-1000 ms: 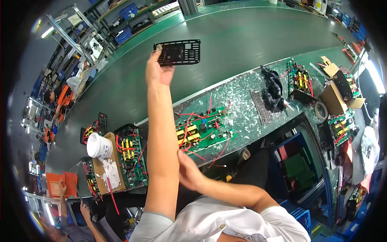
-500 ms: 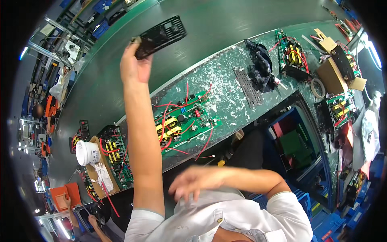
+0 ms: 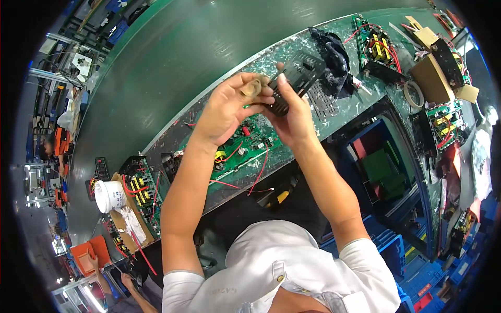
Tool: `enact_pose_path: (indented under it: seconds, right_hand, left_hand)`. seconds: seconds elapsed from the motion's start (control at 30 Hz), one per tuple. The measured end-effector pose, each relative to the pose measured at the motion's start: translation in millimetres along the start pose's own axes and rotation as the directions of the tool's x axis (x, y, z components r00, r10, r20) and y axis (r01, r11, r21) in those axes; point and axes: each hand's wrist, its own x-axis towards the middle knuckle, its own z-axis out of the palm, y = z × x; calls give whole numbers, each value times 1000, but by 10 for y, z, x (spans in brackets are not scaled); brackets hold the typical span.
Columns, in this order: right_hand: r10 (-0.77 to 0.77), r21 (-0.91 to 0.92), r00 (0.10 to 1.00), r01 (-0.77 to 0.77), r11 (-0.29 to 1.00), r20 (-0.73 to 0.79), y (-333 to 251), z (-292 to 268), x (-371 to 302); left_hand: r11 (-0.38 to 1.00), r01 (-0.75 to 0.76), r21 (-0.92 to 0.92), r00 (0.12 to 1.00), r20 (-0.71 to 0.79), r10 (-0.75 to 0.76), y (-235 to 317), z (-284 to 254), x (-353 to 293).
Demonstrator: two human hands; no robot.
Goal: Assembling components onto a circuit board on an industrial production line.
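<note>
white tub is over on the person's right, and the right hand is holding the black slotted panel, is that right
The side is wrong: the head view shows the white tub on the person's left. The right hand is holding the black slotted panel.

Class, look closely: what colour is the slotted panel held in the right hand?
The slotted panel is black, best seen in the head view.
</note>
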Motion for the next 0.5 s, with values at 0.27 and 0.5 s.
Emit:
enact_pose_path:
  seconds: [0.27,0.5]
  right_hand:
    - [-76,-503,995,33,864,-64,-111,-332,28]
    - [-19,-477,1000,22,879,10,-60,-477,-121]
  left_hand:
    - [170,51,984,995,-64,73,18,-190,-20]
    - [63,-35,997,997,31,73,-168,-195,110]
